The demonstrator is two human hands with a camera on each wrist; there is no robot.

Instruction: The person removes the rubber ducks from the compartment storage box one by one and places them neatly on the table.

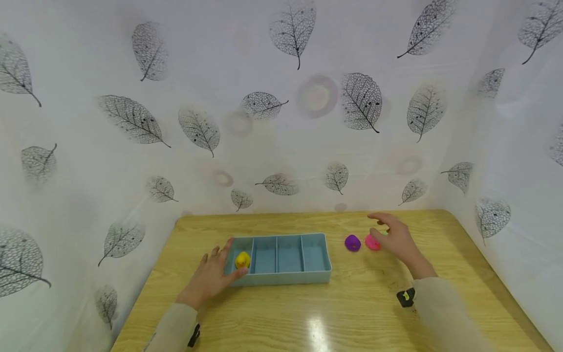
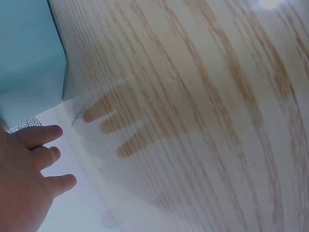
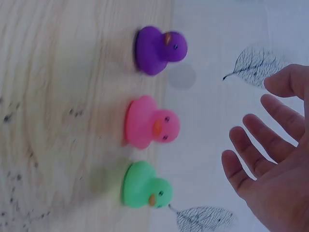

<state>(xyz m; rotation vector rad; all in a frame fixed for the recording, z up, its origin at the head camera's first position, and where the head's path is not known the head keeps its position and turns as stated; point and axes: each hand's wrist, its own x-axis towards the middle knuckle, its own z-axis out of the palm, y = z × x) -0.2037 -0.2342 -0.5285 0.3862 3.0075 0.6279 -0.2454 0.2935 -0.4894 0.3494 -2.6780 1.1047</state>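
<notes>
Soft, fairly even light fills the head view, with a white glare [image 1: 317, 333] on the near part of the table [image 1: 272, 313], faint shadows beside the left hand [image 1: 213, 274] and right hand [image 1: 398, 242], and a slightly blurred right sleeve [image 1: 448, 313]. In the left wrist view the glossy table turns pale and washed out, mirroring the fingers as brown reflections [image 2: 133, 121], with a small overexposed spot [image 2: 270, 3]. The right wrist view is dimmer, bluish and hazy, the ducks [image 3: 140, 123] slightly soft-edged.
</notes>
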